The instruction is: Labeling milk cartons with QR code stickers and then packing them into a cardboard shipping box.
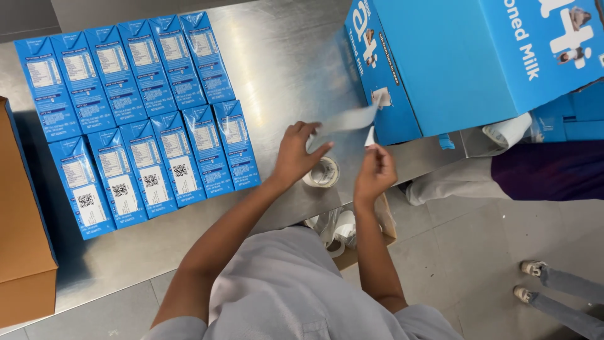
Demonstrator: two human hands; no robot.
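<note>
Clear tape strip (pixel 345 119) stretched between both hands, one end stuck on side of big blue carton box (pixel 440 69), so kept tight and flat. Left hand (pixel 296 154) pinching the loose end in closed grip; right hand (pixel 375 170) pinching the small piece near the box, also closed. Tape roll (pixel 324 171) lying on steel counter (pixel 283 63) just under hands, easy to reach. Blue milk packs (pixel 141 119) laid flat in two neat rows, well apart at left, beside brown box (pixel 19 239).

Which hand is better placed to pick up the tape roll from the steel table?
Probably the left hand: it hovers right beside the tape roll, though it pinches the tape strip. The right hand is farther off.
</note>
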